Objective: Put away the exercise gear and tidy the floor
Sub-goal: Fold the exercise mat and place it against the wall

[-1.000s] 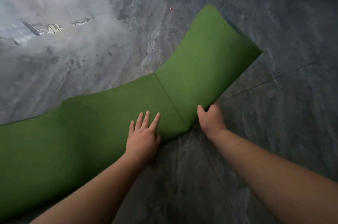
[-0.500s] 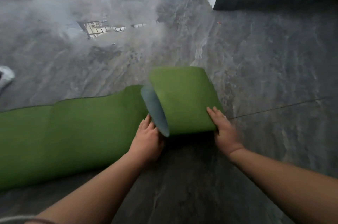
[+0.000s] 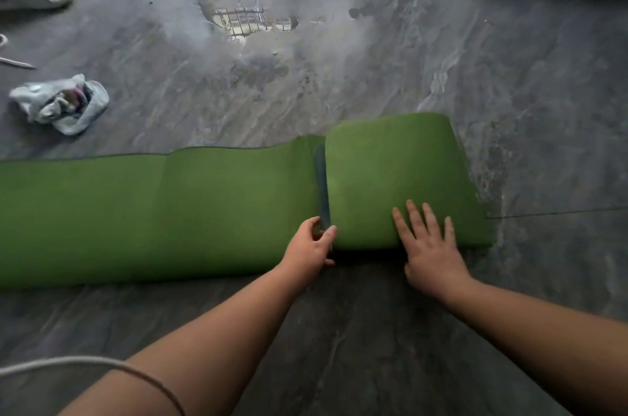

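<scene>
My left hand (image 3: 311, 244) pinches the fold's edge, my right hand (image 3: 430, 245) lies flat on the green mat (image 3: 170, 211), whose three o'clock end has just been folded over; rolling can start.

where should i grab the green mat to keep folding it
Grip the folded edge of the mat where the left hand pinches it, coming from the near side. The layers stack there, and the right hand lies flat on top, holding the fold down.
</scene>
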Demonstrator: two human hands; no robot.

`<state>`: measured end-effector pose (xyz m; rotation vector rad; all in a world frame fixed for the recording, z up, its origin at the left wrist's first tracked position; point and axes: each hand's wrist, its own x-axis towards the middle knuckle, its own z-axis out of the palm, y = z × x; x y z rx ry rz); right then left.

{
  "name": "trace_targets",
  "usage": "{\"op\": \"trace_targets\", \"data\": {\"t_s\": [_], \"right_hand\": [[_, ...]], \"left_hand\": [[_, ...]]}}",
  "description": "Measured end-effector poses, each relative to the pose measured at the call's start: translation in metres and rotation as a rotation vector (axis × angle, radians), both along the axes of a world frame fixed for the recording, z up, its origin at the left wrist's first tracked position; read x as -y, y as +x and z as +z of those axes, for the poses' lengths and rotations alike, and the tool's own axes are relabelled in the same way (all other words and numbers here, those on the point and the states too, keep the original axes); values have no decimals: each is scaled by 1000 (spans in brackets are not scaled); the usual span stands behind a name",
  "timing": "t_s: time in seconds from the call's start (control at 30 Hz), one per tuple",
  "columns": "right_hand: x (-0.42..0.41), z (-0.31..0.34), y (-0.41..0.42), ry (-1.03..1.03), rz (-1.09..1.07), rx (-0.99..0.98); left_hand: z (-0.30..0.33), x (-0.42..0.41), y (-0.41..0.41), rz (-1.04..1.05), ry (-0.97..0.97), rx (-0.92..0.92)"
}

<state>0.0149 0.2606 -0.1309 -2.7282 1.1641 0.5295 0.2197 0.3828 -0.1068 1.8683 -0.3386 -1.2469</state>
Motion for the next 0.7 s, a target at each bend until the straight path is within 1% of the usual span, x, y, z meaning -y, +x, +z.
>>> {"op": "trace_targets", "data": {"t_s": [0.1, 0.2, 0.27, 0.33, 0.4, 0.5, 0.57, 0.7], "right_hand": [[-4, -1, 20, -23, 106, 19], [-16, -4, 36, -30, 246, 88], [-26, -10, 43, -28, 298, 111], [-31, -16, 50, -1, 298, 113], [-30, -22, 57, 50, 295, 58], [-28, -26, 64, 124, 291, -39], [-28, -26, 70, 130, 277, -77], [-26, -21, 81, 119, 280, -128]], "left_hand": [[-7, 6, -4, 9, 23, 163], [-9, 6, -6, -61, -4, 291], [-10, 3, -7, -104, -22, 367], [-13, -1, -7, -129, -30, 406], [-17, -3, -7, -159, -7, 443], [-26, -8, -5, -271, 53, 647], [-29, -12, 0, -339, 99, 732], [-36, -27, 14, -465, 189, 808]]}}
